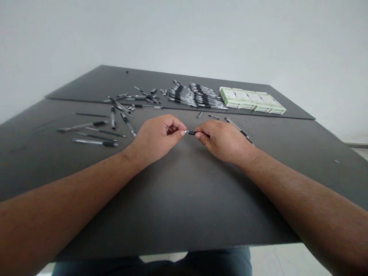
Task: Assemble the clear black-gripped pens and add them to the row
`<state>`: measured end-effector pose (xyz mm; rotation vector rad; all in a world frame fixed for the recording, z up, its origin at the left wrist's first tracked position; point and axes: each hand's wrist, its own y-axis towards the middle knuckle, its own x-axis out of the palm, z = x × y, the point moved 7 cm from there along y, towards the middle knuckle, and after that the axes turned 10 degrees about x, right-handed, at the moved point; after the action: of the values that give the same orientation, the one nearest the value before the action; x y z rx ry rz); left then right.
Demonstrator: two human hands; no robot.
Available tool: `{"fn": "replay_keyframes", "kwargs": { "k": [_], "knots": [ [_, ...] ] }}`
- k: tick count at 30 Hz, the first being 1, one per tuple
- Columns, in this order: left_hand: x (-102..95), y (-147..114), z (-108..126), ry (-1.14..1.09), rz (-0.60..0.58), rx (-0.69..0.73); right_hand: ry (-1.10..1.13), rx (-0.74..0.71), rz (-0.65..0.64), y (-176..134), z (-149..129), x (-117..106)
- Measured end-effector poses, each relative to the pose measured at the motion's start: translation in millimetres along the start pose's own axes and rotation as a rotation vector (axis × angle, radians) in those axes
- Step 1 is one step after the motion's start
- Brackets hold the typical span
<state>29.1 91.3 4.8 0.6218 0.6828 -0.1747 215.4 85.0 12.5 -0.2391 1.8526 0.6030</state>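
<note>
Pen (191,132) in both hands, then: how does each grip stand?

Left hand (158,134): thumb and index finger pinched together on the pale tip (186,132). Right hand (225,140): thumb and fingers closed round the black rubber sleeve (192,133), the rest of the barrel hidden by the hand.

Where is it held?

Over the worktop (186,214), roughly level, about midway between the left and right edges.

And how should it handle?

Light and stiff, I'd judge. The rubber looks the surest hold; the tip is small, probably slick, and bare plastic could crack if bent hard.

What lies round the hands?

Just beyond the right wrist, another pen (238,129), slantwise. Toward the left edge, loose pens (94,142) and thin refills (106,132). Toward the far edge, rows of clear pens (181,94) with black sleeves; beside them, toward the far right corner, green-and-white cartons (243,97).
</note>
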Motion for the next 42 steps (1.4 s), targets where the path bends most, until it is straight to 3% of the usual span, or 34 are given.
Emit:
{"fn": "replay_keyframes", "kwargs": {
  "k": [5,10,15,20,27,42],
  "knots": [
    [0.9,0.2,1.3,0.002,-0.001,0.013,0.033,0.002,0.058,-0.1,3.7,-3.4],
    [1.4,-0.1,1.5,-0.002,-0.011,0.018,0.001,-0.009,-0.007,0.3,2.2,0.5],
    [1.7,-0.2,2.3,0.004,-0.014,0.033,0.045,-0.024,0.027,0.5,4.0,-2.2],
    [1.6,-0.8,2.3,0.012,-0.018,0.025,0.002,-0.042,-0.051,0.2,0.6,3.3],
    [3.4,-0.6,0.2,0.008,-0.023,0.016,0.048,-0.016,0.013,0.3,4.7,-1.7],
    [2.5,-1.3,1.8,-0.014,-0.026,0.026,-0.008,-0.048,-0.069,-0.3,-0.2,3.4]
  ]
}}
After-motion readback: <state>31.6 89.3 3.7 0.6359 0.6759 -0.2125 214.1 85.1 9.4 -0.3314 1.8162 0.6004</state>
